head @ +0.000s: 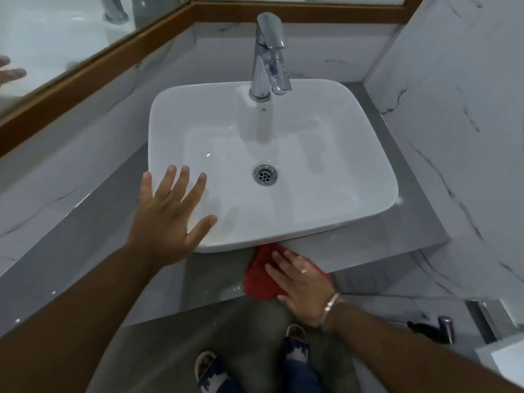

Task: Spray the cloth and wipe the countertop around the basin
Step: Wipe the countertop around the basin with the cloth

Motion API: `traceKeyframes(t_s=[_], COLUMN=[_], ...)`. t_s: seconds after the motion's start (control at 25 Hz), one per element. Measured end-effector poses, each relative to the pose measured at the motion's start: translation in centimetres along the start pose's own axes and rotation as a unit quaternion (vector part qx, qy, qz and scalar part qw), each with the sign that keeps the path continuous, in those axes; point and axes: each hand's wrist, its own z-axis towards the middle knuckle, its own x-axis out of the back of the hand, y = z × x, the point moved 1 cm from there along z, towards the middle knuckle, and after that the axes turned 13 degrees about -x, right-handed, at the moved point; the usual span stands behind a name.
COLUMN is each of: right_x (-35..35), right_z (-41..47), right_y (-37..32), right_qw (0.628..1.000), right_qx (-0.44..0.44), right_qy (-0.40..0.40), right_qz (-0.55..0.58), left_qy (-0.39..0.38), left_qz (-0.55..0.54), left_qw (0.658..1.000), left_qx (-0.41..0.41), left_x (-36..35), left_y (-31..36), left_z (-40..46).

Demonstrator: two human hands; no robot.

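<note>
right hand (304, 287) flat on red cloth (259, 279) | countertop (368, 245) front edge

A red cloth (259, 275) lies on the plain grey countertop (85, 242) near the glossy white basin (312, 177) with its chrome tap (269, 55), white grey-veined marble walls (453, 95) left and right, and a brown-framed mirror (93, 61) far left.
</note>
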Motion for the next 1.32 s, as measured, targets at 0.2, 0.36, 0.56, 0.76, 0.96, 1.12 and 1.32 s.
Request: traceKeyframes(t_s=[0.2, 0.36, 0.56, 0.76, 0.96, 1.12, 1.32], right_x=[1.8, 1.4, -1.3, -0.4, -0.3, -1.4, -1.4], right_z=[-0.2, 2.5, -1.3, -2.3, -2.5, -1.8, 0.7], right_y=[17.5, 12.4, 8.5, 27.2, 28.5, 11.2, 0.7], right_qw=[0.946, 0.863, 0.994, 0.981, 0.868, 0.965, 0.997], right_qx=[-0.318, -0.496, -0.103, -0.193, -0.478, -0.218, 0.062], right_qy=[0.013, 0.031, 0.000, 0.012, 0.044, 0.049, 0.027], right_qz=[0.067, 0.091, 0.020, 0.019, 0.130, 0.134, 0.045], left_qy=[0.006, 0.008, 0.009, 0.006, 0.016, 0.009, 0.037], left_qz=[-0.010, -0.008, -0.003, 0.013, 0.037, 0.019, -0.031], left_qw=[1.000, 1.000, 1.000, 1.000, 0.999, 0.999, 0.998], left_qx=[0.011, 0.023, 0.013, 0.007, 0.000, 0.041, 0.035], left_x=[0.3, 0.3, -0.3, -1.9, -1.5, 0.2, -0.3], left_y=[0.4, 0.6, 0.2, -1.5, -1.2, -0.2, 0.2], left_z=[0.2, 0.3, 0.1, -0.1, 0.3, -0.7, 0.0])
